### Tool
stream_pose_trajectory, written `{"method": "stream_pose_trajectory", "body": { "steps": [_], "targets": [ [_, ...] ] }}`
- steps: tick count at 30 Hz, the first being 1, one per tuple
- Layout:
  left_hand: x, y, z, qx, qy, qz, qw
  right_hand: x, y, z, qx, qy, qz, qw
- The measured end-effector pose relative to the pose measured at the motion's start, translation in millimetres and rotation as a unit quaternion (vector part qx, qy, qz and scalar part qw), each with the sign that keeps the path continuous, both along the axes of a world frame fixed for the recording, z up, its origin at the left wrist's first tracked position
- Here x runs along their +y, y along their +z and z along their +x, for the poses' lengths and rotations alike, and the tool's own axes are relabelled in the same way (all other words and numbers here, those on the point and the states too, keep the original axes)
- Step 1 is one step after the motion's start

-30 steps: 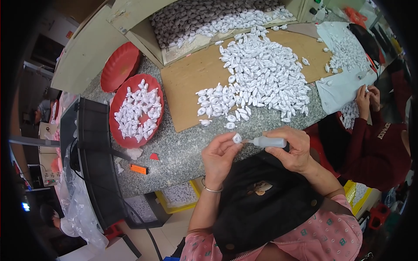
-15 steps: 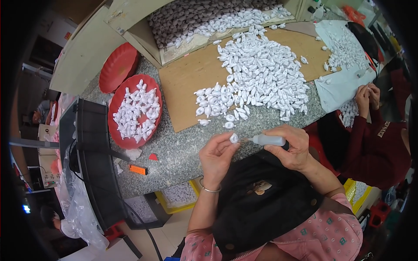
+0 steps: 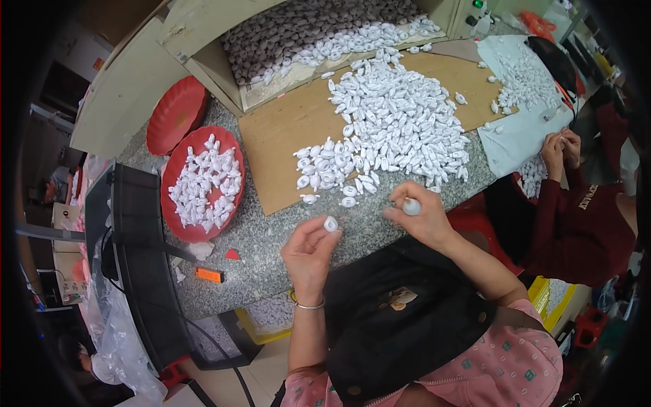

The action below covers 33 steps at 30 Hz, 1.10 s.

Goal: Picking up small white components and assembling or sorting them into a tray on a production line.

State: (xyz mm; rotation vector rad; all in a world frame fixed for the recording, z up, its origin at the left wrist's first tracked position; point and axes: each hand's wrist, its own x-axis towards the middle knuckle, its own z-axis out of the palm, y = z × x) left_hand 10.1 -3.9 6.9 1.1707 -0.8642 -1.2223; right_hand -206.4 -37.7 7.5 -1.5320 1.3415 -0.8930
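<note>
Between its fingertips my left hand (image 3: 308, 254) pinches a small white plastic piece (image 3: 330, 224) with a ring-like opening facing up. My right hand (image 3: 424, 214) is wrapped round a small translucent squeeze bottle (image 3: 411, 206), its rounded end showing and its tip hidden. The two hands are apart, above the near part of the speckled stone worktop (image 3: 258, 278). Just beyond them sits a small cluster of white pieces (image 3: 327, 165), beside a large heap of similar white pieces (image 3: 400, 122) on a brown board (image 3: 271, 132).
At left, a red scalloped bowl (image 3: 237, 169) holds white pieces; another red bowl (image 3: 178, 117) stands behind it. An orange box-shaped item (image 3: 209, 275) and a red scrap (image 3: 232, 254) lie nearby. A wooden bin (image 3: 224, 74) full of pieces stands behind. A co-worker's hands (image 3: 561, 148) are at right.
My hands have moved apart. The left, with the white piece, has shifted left and nearer; the bottle in my right hand has swung away from the piece and turned. The view has shifted slightly.
</note>
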Motion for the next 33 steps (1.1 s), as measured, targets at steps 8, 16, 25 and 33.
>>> {"method": "stream_pose_trajectory", "body": {
  "steps": [8,16,25,33],
  "targets": [
    [12,-6,12,0.026,0.013,-0.014,0.999,-33,-11,21,0.320,0.091,-0.339,0.880],
    [5,-4,9,0.033,-0.001,-0.013,0.999,-33,-3,-10,0.332,0.172,-0.384,0.844],
    [0,-5,-5,0.044,-0.023,-0.001,0.999,-43,3,-22,0.249,0.178,-0.267,0.914],
    [5,-16,-35,0.053,-0.035,-0.002,0.998,2,30,-3,0.024,0.117,-0.100,0.988]
  ]
}}
